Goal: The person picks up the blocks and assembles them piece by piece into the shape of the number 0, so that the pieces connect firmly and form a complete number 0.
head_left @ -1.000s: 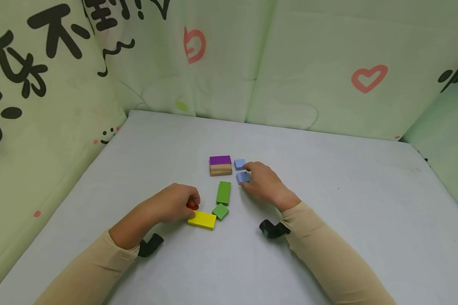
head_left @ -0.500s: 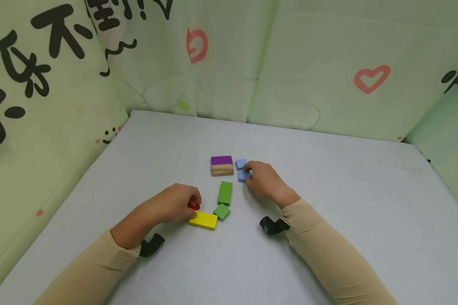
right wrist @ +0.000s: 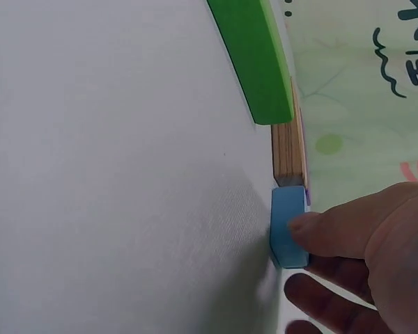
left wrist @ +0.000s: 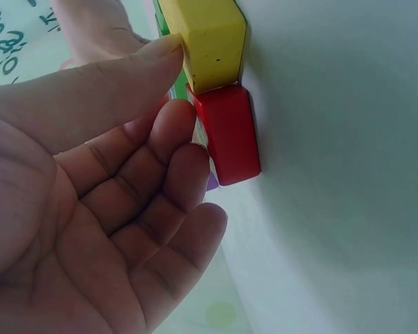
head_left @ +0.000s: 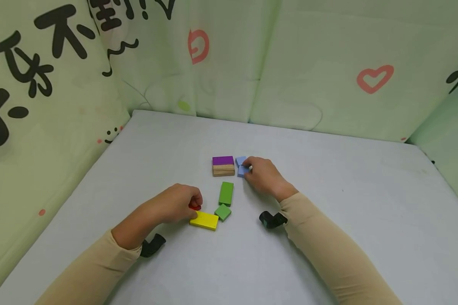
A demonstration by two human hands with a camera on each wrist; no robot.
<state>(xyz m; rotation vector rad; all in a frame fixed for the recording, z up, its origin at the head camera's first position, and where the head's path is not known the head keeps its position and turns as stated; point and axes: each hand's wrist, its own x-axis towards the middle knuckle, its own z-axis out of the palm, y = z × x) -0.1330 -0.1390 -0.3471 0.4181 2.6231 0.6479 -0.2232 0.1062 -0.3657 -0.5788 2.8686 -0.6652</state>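
Note:
My left hand (head_left: 175, 203) is at the left end of a yellow block (head_left: 205, 220), its thumb on that block. Its curled fingers lie against a red block (left wrist: 226, 132), which sits flush against the yellow one in the left wrist view. My right hand (head_left: 265, 176) pinches two light-blue blocks, with the thumb on the nearer blue block (head_left: 242, 171) and a finger at the farther blue block (head_left: 239, 161). In the right wrist view the thumb presses the face of a blue block (right wrist: 285, 205); the farther one is hidden behind it.
A purple block (head_left: 223, 160) and a wood-coloured block (head_left: 223, 170) stand just left of the blue ones. A long green block (head_left: 226, 193) and a small green block (head_left: 223, 212) run between these and the yellow block. Green printed cloth (head_left: 309, 84) surrounds the white table (head_left: 309, 156).
My right hand has pushed the nearer blue block away from me, closing the gap to the farther one. The left hand and the other blocks hold their places; the view shifts slightly.

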